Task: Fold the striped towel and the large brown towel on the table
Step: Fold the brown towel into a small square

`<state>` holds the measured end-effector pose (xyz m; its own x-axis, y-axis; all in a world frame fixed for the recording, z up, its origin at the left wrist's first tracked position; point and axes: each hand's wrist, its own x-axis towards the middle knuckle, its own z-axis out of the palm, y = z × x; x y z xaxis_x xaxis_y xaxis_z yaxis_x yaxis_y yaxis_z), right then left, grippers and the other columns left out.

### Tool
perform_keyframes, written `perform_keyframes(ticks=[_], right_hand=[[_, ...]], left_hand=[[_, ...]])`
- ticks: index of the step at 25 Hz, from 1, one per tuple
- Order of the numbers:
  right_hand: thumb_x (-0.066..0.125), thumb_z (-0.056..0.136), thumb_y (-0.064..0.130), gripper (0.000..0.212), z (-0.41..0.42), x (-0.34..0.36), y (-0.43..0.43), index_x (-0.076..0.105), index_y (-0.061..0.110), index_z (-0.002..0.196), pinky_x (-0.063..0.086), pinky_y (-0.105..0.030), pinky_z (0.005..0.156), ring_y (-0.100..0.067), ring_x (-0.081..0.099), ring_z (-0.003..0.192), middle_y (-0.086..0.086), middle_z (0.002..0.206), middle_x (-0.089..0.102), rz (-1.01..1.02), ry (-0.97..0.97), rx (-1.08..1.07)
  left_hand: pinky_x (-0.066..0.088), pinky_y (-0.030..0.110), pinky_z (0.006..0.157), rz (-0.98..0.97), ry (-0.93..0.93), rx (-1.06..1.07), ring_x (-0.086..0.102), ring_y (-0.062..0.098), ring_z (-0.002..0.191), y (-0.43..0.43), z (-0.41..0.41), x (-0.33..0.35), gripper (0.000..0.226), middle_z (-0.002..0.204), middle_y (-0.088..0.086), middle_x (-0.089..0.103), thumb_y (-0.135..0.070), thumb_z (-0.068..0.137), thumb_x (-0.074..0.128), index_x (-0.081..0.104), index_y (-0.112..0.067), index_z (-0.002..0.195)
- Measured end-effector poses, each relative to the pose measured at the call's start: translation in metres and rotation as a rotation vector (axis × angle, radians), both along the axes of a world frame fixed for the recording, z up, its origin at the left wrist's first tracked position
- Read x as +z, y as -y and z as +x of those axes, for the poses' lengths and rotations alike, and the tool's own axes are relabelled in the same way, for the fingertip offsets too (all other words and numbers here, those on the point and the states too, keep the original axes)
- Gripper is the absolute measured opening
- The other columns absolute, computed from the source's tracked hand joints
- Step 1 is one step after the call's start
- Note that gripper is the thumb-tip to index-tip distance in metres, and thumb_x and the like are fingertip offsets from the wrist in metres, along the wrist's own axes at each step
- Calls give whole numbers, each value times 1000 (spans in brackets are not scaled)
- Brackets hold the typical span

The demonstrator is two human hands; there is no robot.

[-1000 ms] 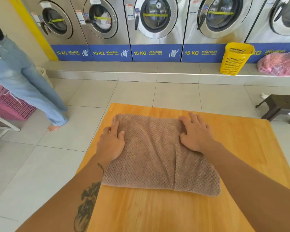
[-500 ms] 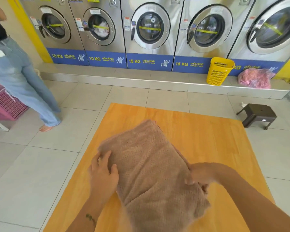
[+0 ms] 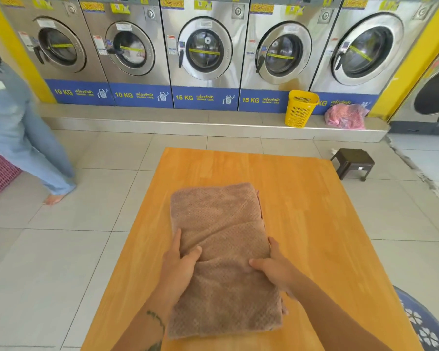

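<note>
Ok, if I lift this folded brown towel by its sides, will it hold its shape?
Probably not: the brown towel is soft cloth with creases showing, so it would likely sag between the left hand and right hand. Its stacked layers look thick, so fairly bulky but light. On the smooth table it should slide easily.

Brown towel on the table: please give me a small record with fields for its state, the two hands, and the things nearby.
brown towel: folded into a thick rectangle, lying on the table
left hand: grips the towel's left edge, thumb on top
right hand: grips the towel's right edge, thumb on top
beyond the table: yellow basket on the step, dark stool on the floor
</note>
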<state>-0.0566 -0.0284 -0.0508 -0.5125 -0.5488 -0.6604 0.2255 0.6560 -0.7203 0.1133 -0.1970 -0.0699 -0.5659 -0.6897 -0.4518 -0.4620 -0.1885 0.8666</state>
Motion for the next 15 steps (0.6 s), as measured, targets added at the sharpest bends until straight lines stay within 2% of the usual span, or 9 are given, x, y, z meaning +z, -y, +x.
perform_keyframes(ticks=[3,5,8,11,13,15], right_hand=[[72,89,30,95,30,-4,-27,3,29,155,50,-28,65,-16,58,98,-1,132,46,-37,119,-65],[76,85,32,93,50,-8,-40,13,32,153,54,-34,75,-18,60,105,1,134,50,-126,122,-157],[79,80,33,80,75,-13,-52,28,47,140,52,-47,96,-21,60,115,3,135,53,-270,-14,-254],[79,81,29,80,90,-12,-62,27,65,130,50,-50,101,-21,56,122,9,140,48,-359,-43,-285],[77,75,29,91,95,-12,-74,23,65,139,47,-50,104,-19,50,128,13,149,37,-356,-95,-216],[72,75,23,93,94,-7,-89,23,61,145,48,-49,102,-20,50,127,15,152,33,-314,-82,-165]], left_hand=[[40,42,110,-33,7,-98,41,20,137,-4,34,0,80,156,-11,31,-39,92,67,16,-50,152],[42,43,109,-32,-5,-103,45,18,132,-14,52,1,81,154,-11,34,-35,89,72,21,-50,151],[45,33,101,-4,-95,-83,49,11,121,-30,66,2,83,148,-15,38,-29,88,74,23,-53,149],[42,39,108,75,-126,-203,45,11,129,-40,71,5,94,146,-18,35,-28,86,76,13,-61,147],[41,37,110,91,-117,-298,42,8,132,-48,71,7,97,147,-23,29,-26,85,77,12,-62,147],[43,32,106,56,-130,-309,41,7,130,-59,68,10,95,149,-24,24,-20,85,77,17,-58,148]])
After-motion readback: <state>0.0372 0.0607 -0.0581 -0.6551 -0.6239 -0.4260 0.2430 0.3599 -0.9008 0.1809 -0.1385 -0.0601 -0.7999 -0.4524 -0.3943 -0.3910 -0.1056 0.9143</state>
